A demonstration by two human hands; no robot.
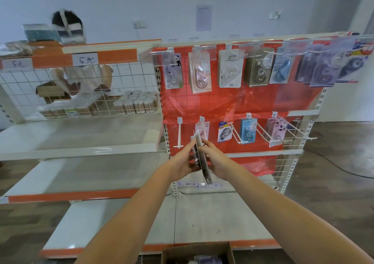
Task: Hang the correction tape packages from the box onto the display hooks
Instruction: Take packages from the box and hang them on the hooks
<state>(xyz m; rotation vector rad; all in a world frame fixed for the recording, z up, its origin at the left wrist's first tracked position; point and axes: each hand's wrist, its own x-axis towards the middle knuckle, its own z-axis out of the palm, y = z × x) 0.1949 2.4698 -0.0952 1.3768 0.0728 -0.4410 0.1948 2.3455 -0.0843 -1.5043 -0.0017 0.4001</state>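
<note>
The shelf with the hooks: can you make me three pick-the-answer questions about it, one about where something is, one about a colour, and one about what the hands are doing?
1. Where is the cardboard box?
A. On the top shelf
B. At the bottom edge of the view, below the arms
C. Hanging on a hook

2. What colour is the sheet behind the hooks?
A. Red
B. Green
C. Yellow

3. What are the hands doing?
A. Both hang empty
B. Only one holds something
C. Both hold packages between them

Answers:
1 B, the open box sits low in front of the orange-edged base shelf.
2 A, the backing behind the hanging packs is red.
3 C, the left hand and right hand grip the packages from either side, in front of the lower row of hooks.
</note>
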